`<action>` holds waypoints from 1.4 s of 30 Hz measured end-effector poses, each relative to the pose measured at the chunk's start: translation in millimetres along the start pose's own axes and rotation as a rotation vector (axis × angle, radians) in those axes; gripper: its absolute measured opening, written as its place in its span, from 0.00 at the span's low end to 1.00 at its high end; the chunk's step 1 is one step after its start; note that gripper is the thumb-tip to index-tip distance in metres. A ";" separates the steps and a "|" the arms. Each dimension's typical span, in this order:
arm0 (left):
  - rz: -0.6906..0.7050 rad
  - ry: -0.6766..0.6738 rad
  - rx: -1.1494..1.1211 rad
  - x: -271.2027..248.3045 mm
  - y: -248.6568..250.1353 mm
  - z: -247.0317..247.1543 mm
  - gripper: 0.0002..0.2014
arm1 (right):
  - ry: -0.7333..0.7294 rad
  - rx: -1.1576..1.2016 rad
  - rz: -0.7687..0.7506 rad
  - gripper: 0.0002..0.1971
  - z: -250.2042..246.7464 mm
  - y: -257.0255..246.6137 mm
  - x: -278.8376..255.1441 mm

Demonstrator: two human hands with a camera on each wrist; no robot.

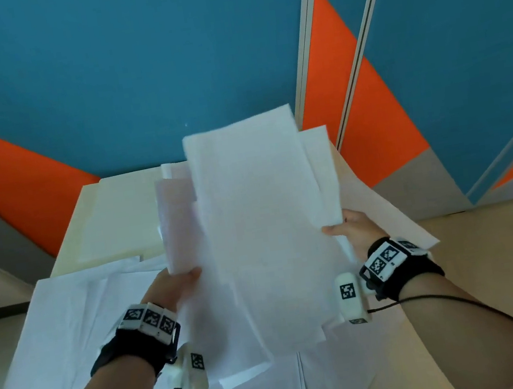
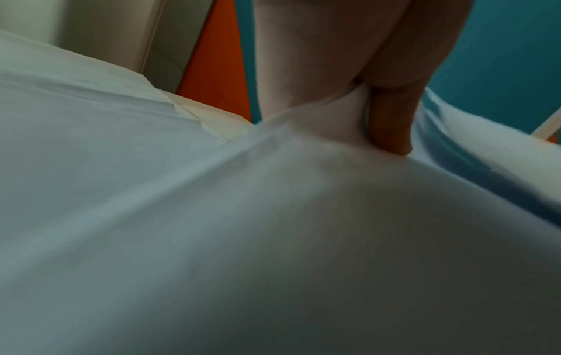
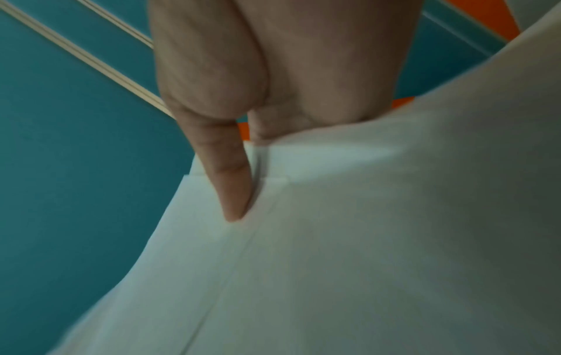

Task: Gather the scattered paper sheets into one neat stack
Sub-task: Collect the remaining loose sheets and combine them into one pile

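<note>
Paper fills the middle of the scene: a loose bundle of white sheets is being held up off the table, tilted away from the person, its edges fanned and uneven rather than squared. The left hand is gripping the bundle at its lower left edge, and the left wrist view is showing a thumb pressing on the top sheet with the rest of the fingers hidden behind the paper. The right hand is pinching the bundle's right edge; from the right wrist view a thumb is lying flat on the front of the sheets, with 2 offset sheet corners showing just beside it, and the other fingers are tucked behind. Both wrists are wearing black straps with white tag blocks, and a thin black cable is running along the right forearm. More sheets are lying on the table under and around the bundle: a wide spread at the left, others overlapping near the person's body, and 1 sheet poking out past the right hand. Behind the table a teal wall with orange bands is standing close.
</note>
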State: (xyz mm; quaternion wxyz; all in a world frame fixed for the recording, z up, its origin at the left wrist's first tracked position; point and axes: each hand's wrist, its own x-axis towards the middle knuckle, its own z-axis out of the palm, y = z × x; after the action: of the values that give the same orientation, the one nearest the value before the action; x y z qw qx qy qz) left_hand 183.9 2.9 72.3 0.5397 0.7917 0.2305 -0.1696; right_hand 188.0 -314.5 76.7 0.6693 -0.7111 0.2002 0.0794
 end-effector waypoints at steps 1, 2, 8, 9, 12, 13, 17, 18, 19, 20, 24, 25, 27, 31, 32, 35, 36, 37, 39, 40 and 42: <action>0.011 -0.028 0.008 -1.1 -0.7 1.0 0.11 | -0.061 -0.008 0.035 0.13 6.8 4.8 -1.4; 0.017 -0.052 0.020 -2.2 -0.1 2.4 0.09 | -0.123 -0.007 0.062 0.18 13.6 8.8 -3.4; -0.079 -0.269 -0.478 -12.2 2.2 5.7 0.33 | -0.262 0.009 0.106 0.26 43.0 19.2 -20.8; -0.086 -0.278 -0.499 -11.1 -0.2 3.0 0.38 | -0.250 0.006 0.095 0.26 44.5 19.2 -22.3; -0.035 -0.320 -0.476 -11.8 -6.2 -0.6 0.38 | -0.222 -0.040 0.076 0.24 44.6 18.7 -23.7; -0.018 -0.321 -0.416 -11.2 -9.6 -1.7 0.42 | -0.220 -0.046 0.074 0.24 45.2 18.4 -24.6; 0.026 -0.133 -0.087 -1.0 -19.1 6.0 0.33 | -0.283 0.000 0.072 0.21 47.7 20.6 -24.5; 0.026 -0.069 -0.075 0.9 -19.6 8.8 0.25 | -0.290 -0.018 0.067 0.19 47.5 21.7 -23.2; 0.025 -0.015 -0.070 4.4 -21.6 11.5 0.21 | -0.274 -0.058 0.069 0.19 45.9 22.6 -20.6; 0.031 0.018 -0.064 8.2 -23.2 14.3 0.20 | -0.238 -0.101 0.073 0.20 42.3 23.0 -17.4; 0.021 0.109 -0.039 18.6 -26.9 17.2 0.21 | 0.095 -0.265 0.055 0.09 3.9 36.8 6.1; 0.020 0.127 -0.028 19.9 -27.7 15.6 0.21 | 0.193 -0.402 0.067 0.07 -10.2 42.7 12.9; 0.026 0.167 -0.010 23.9 -30.6 9.2 0.20 | 0.316 -0.598 0.139 0.12 -35.7 53.8 23.7; 0.003 0.224 -0.034 34.1 -40.0 -4.5 0.20 | 0.361 -0.765 0.282 0.28 -55.6 64.3 31.7; -0.005 0.226 -0.056 35.2 -41.8 -6.8 0.18 | 0.328 -0.819 0.309 0.32 -55.5 65.7 33.0; -0.019 0.228 -0.127 39.8 -48.7 -13.5 0.16 | 0.261 -0.941 0.372 0.42 -50.8 67.7 38.8; -0.022 0.231 -0.135 41.0 -50.9 -16.0 0.16 | 0.250 -0.923 0.390 0.43 -49.4 67.1 41.4; -0.025 0.230 -0.144 42.3 -52.9 -17.9 0.15 | 0.236 -0.879 0.402 0.44 -48.4 65.5 43.3; -0.031 0.232 -0.175 41.8 -54.7 -20.2 0.12 | 0.198 -0.840 0.407 0.42 -46.7 63.4 46.2; -0.032 0.238 -0.191 42.8 -56.6 -20.8 0.11 | 0.180 -0.859 0.404 0.40 -45.8 61.7 46.3; -0.029 0.251 -0.206 44.0 -59.0 -20.8 0.09 | 0.155 -0.885 0.367 0.34 -44.0 58.7 47.7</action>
State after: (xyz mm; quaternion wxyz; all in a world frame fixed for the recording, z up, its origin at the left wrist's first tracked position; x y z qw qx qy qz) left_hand 188.9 48.7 11.2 0.5826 0.7437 0.3237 -0.0527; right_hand 201.5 -367.7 8.5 0.2609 -0.8842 0.3186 0.2205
